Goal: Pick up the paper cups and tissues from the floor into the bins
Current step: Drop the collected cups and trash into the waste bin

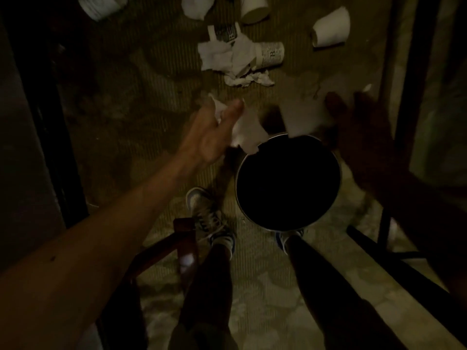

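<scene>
Left hand (211,138): fingers straight; white tissue (243,132) touching them, at the bin's far rim
Right hand (358,127): dark, blurred; beside a paper cup (304,117); grip cannot be told
Bin (273,224): round, before the shoes
Floor: other cups (331,27) and tissues (222,55) beyond

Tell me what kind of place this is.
Likely a dim indoor room: ribbed carpet, a wooden chair frame and a round bin, with paper cups and tissues littering the floor.

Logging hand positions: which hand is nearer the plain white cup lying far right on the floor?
Right. The right hand is directly below the plain white cup in frame; the left hand is farther, down and to its left.
</scene>
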A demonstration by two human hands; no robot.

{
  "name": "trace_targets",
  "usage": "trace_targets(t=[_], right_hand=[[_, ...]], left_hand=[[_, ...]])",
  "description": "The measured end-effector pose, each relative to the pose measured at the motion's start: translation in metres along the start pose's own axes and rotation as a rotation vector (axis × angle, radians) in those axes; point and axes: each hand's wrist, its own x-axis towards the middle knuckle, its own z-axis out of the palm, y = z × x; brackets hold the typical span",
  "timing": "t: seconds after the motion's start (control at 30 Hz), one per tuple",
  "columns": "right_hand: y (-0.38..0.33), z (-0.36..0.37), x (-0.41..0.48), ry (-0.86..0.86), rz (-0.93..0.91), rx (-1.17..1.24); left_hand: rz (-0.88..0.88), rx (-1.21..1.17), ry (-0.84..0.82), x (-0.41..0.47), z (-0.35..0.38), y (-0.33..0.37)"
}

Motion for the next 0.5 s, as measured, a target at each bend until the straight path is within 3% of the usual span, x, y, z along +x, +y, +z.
trace_targets(t=[0.13,0.23,0.4,0.5], right_hand=[[0.015,-0.006,-0.059,-0.054,0.176,0.077],[0.036,-0.006,-0.086,-0.033,0.283,0.139],[0.073,0.011,-0.1,0.018,0.493,0.313],[0.086,0.02,-0.085,-0.01,0.69,0.387]], left_hand=[[-0.087,-0.088,-0.168,-0.04,0.007,0.029],[-0.072,0.133,-0.419,-0.064,0.029,0.033],[-0.287,-0.129,-0.461,-0.076,0.078,0.028],[-0.462,-0.034,-0.512,-0.063,0.101,0.015]])
